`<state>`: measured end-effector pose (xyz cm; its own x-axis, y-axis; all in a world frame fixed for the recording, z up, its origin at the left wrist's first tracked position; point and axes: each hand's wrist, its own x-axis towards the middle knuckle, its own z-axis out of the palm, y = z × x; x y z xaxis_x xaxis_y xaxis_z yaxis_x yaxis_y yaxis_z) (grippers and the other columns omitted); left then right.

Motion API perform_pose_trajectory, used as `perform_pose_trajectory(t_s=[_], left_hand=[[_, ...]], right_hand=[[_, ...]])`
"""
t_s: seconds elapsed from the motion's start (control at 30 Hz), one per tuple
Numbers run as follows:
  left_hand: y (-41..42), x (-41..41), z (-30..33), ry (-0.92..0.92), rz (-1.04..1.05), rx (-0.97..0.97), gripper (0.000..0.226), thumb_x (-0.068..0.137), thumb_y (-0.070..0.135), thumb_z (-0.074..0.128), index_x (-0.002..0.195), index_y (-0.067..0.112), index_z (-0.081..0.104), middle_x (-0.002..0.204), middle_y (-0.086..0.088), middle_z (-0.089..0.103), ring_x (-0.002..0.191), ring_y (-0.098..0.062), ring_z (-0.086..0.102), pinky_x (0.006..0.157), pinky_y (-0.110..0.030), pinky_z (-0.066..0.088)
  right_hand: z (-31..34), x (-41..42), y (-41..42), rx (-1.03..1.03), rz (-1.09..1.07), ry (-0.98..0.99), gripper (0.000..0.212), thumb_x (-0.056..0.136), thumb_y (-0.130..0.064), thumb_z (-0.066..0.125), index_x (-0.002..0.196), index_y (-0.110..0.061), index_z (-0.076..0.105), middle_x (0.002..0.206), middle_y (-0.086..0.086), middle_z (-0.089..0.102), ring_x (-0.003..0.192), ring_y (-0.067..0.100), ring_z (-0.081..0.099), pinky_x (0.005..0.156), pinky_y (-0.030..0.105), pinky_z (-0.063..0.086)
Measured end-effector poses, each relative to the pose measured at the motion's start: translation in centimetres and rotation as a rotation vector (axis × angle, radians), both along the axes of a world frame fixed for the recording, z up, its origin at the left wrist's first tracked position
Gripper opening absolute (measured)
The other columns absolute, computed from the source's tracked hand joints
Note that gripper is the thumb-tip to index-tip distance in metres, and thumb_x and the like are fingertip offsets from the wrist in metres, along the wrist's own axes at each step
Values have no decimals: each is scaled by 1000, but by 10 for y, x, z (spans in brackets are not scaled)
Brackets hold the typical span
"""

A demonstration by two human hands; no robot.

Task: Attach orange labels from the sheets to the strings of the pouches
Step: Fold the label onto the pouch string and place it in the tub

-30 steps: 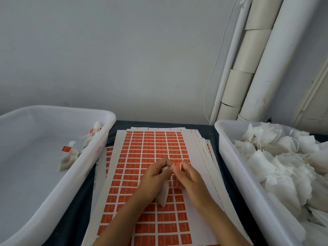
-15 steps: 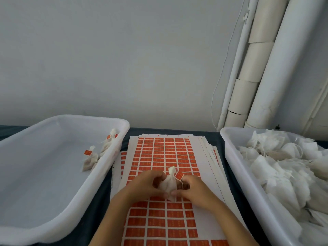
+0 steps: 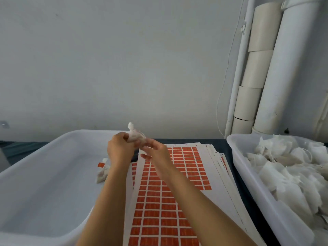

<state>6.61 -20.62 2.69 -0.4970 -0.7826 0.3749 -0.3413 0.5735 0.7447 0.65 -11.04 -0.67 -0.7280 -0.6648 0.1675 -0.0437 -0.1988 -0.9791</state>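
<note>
fingers of left hand (image 3: 118, 149) curling round a white pouch (image 3: 135, 135), holding it up over the left bin (image 3: 44, 174) rim; right hand (image 3: 156, 152) fingers lying loose & spread, gripping nothing.
pouch is sitting above the bin's far right corner, w/ open room inside the bin; one labelled pouch (image 3: 103, 170) is lying there by the wrist. forearms are crossing the label sheets (image 3: 168, 201) between the bins; right bin (image 3: 262, 201) w/ pouch pile (image 3: 292, 171) is sitting well apart.
</note>
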Motion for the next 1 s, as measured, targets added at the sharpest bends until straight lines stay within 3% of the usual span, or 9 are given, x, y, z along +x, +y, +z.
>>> perform_pose_trajectory(t_s=[0.13, 0.27, 0.33, 0.4, 0.47, 0.6, 0.73, 0.9, 1.0], left_hand=[[-33, -1, -2, -11, 158, 178, 29, 85, 29, 68, 79, 2, 60, 74, -13, 62, 73, -32, 60, 50, -29, 33], [-46, -6, -17, -204, 169, 325, 31, 92, 23, 58, 85, -7, 57, 98, -25, 65, 87, -37, 60, 68, -33, 40], [-42, -8, -19, -272, 139, 351, 24, 94, 11, 52, 101, -12, 54, 114, -30, 58, 106, -42, 55, 81, -37, 41], [-36, -10, -16, -289, 152, 324, 43, 95, 12, 51, 128, -12, 38, 129, -32, 48, 120, -44, 46, 96, -42, 38], [-28, -11, -10, -256, 214, 227, 52, 92, 15, 55, 133, -7, 31, 134, -29, 41, 123, -43, 41, 100, -47, 36], [-2, -16, 4, -165, 158, -26, 40, 89, 7, 57, 127, 6, 47, 131, -18, 48, 118, -35, 44, 92, -43, 42], [35, -27, 1, -172, 40, -171, 27, 90, 12, 59, 115, 19, 57, 127, -7, 54, 112, -26, 49, 92, -40, 45], [72, -47, -18, -314, -165, -140, 24, 88, 25, 64, 112, 26, 56, 117, 1, 61, 98, -16, 58, 84, -31, 51], [102, -65, -28, -279, -315, -91, 20, 91, 24, 60, 110, 27, 57, 112, 5, 64, 85, -10, 58, 62, -16, 46]], right_hand=[[2, 6, -24, -96, 122, -182, 37, 96, -9, 49, 133, -12, 48, 128, 3, 55, 109, 15, 58, 82, 26, 55], [-8, 5, -24, -21, 153, -181, 31, 97, -10, 44, 127, -15, 54, 127, -2, 55, 109, 11, 56, 74, 20, 54], [-11, 4, -20, 15, 141, -169, 26, 97, -12, 46, 118, -20, 59, 123, -4, 56, 106, 11, 56, 69, 17, 53], [-13, 1, -14, 48, 115, -161, 24, 97, -13, 46, 114, -22, 61, 119, -4, 60, 102, 11, 58, 69, 18, 53], [-13, -4, -7, 66, 81, -150, 24, 97, -13, 44, 110, -22, 61, 114, -4, 62, 102, 11, 59, 72, 19, 53], [-5, -15, 14, 62, -32, -149, 24, 97, -10, 44, 100, -22, 64, 106, -3, 66, 100, 13, 62, 71, 19, 53], [9, -31, 39, 73, -173, -156, 28, 97, -6, 42, 94, -19, 66, 100, 2, 67, 94, 16, 63, 72, 22, 54], [25, -50, 79, 164, -363, -167, 28, 96, -5, 39, 87, -15, 64, 92, 4, 66, 87, 17, 62, 72, 26, 52], [37, -64, 106, 221, -475, -153, 27, 95, -3, 39, 83, -12, 62, 85, 4, 64, 82, 16, 60, 78, 30, 51]])
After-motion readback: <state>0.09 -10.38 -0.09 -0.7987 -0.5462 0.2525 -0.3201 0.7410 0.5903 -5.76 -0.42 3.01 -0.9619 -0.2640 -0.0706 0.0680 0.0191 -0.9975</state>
